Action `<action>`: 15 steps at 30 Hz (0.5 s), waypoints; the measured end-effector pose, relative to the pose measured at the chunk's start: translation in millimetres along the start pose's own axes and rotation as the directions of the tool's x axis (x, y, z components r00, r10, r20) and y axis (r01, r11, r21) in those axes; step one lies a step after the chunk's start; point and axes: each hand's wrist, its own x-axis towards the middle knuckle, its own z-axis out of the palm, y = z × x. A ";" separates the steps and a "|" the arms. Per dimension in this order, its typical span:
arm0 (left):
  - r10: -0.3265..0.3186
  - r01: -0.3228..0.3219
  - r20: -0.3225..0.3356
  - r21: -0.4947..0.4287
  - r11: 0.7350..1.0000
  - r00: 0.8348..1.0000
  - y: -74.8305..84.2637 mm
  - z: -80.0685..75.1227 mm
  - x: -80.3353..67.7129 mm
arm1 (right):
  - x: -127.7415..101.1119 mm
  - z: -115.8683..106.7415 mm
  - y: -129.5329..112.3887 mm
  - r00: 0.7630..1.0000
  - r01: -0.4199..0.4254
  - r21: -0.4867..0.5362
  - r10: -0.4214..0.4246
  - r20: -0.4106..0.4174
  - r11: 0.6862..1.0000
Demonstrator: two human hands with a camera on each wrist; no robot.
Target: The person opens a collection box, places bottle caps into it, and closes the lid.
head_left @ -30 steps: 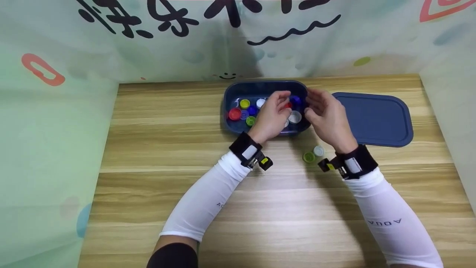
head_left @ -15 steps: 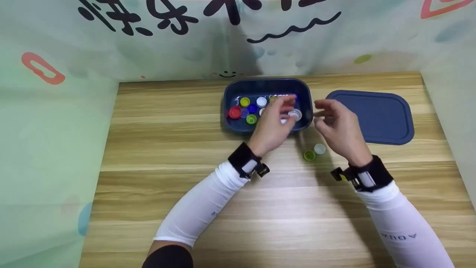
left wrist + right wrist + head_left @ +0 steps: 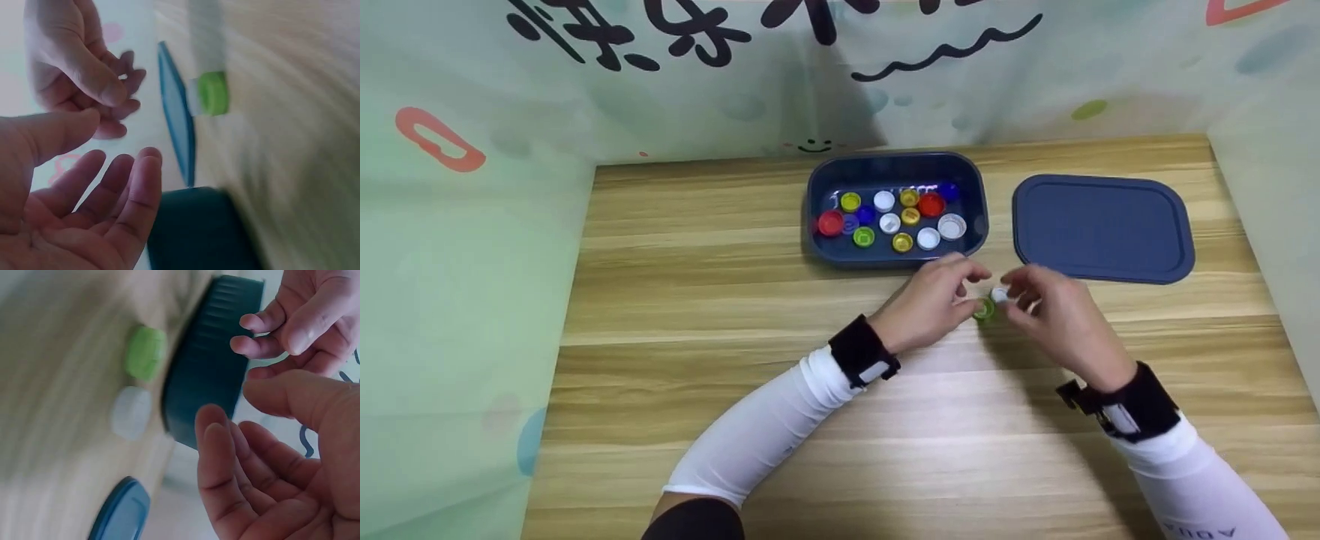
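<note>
A green bottle cap (image 3: 985, 310) and a white bottle cap (image 3: 999, 294) sit side by side on the table in front of the box. My left hand (image 3: 926, 304) is at the green cap, thumb and fingers parted around its left side. Over the white cap, on its right, hovers my right hand (image 3: 1065, 322) with bent, spread fingers. Neither hand holds anything in the wrist views, where the green cap (image 3: 145, 353) and white cap (image 3: 132, 412) lie below the fingers. Whether a fingertip touches a cap is hard to tell.
Behind the hands stands a dark blue open box (image 3: 821, 251) with several coloured bottle caps on its floor. Its matching blue lid (image 3: 1102, 229) lies flat to the right on the wooden table (image 3: 697, 300). A printed cloth wall (image 3: 720, 112) rises at the back.
Both hands have come away from the box toward the front, down to the two caps on the table. The caps inside the box are now uncovered.
</note>
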 end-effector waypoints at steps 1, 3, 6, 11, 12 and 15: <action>0.005 -0.006 0.008 0.029 1.000 1.000 -1.9 2.7 0.2 | -2.6 2.7 1.8 1.000 0.002 -0.010 -0.002 0.008 1.000; 0.002 -0.004 0.022 0.096 0.995 1.000 -5.9 8.4 1.0 | -7.3 8.3 5.5 1.000 0.001 -0.023 0.000 0.022 1.000; -0.023 0.015 0.038 0.187 0.982 0.999 -11.4 16.1 2.5 | -12.1 16.6 9.6 0.999 -0.016 -0.033 0.017 0.041 0.999; -0.067 0.045 0.058 0.324 0.945 0.996 -18.2 26.3 5.6 | -15.5 26.6 14.4 0.998 -0.039 -0.044 0.041 0.052 0.998; -0.071 0.046 0.061 0.344 0.938 0.996 -18.9 27.9 6.4 | -15.8 27.9 15.3 0.998 -0.040 -0.045 0.042 0.051 0.998; -0.080 0.048 0.066 0.389 0.920 0.995 -18.7 31.2 7.6 | -17.0 30.8 17.5 0.998 -0.042 -0.048 0.045 0.046 0.998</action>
